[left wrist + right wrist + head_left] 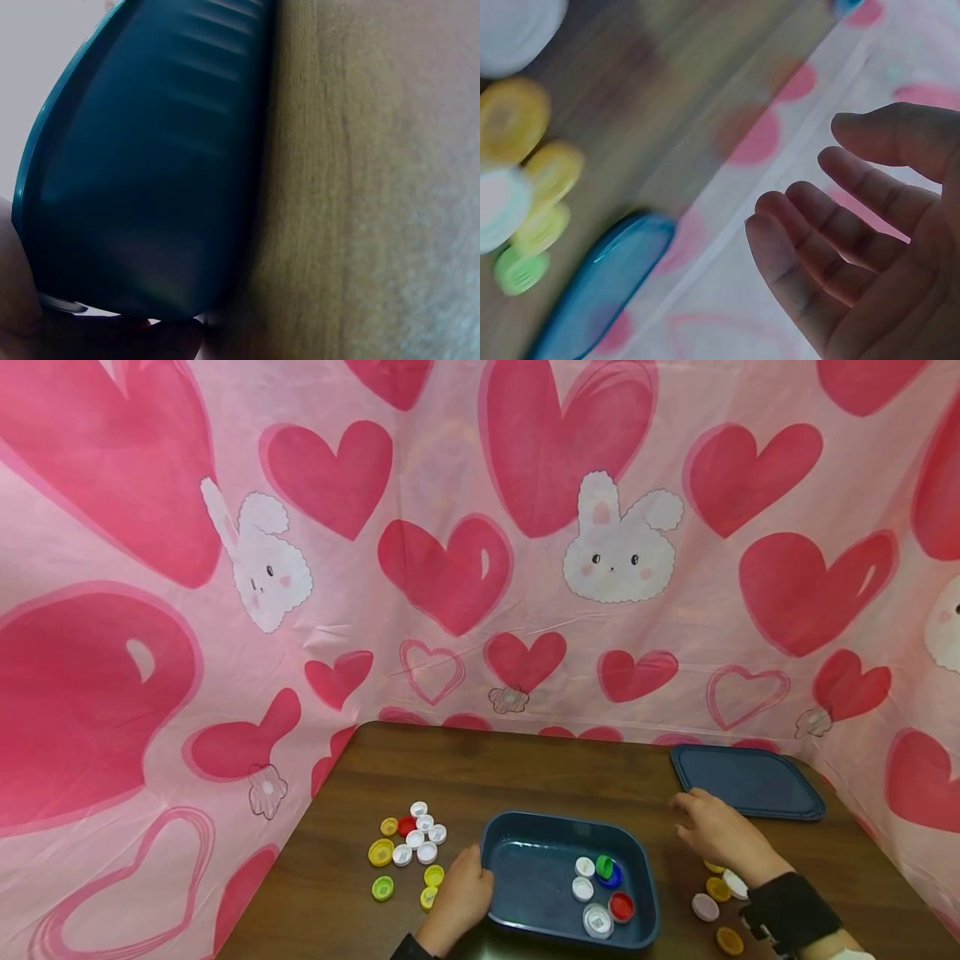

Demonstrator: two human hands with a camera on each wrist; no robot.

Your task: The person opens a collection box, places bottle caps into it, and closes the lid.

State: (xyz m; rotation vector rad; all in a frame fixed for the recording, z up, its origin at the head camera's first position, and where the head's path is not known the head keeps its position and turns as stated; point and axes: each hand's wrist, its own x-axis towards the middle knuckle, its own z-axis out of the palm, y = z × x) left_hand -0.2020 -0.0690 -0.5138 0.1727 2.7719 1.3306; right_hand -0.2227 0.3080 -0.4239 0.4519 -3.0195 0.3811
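My left hand (459, 893) grips the left wall of a dark blue plastic bin (536, 818), and the left wrist view shows fingers (124, 337) at its end. Toward the bin's right side lie several bottle caps: white ones, a red cap (621, 907), a blue cap (615, 880) and a green cap (604, 866). Right of the bin, my right hand (723, 835) hovers over the table, its fingers loosely bent with nothing between them. Below it lie several caps, among them an orange cap (729, 941) and a pinkish-white cap (705, 907); its wrist hides some.
A flat dark blue tray (750, 781) lies at the back right of the brown wooden table (465, 764). Left of the bin is a spread of white, yellow, red and green caps, including a green cap (382, 888). A pink heart-patterned cloth (450, 677) hangs behind.
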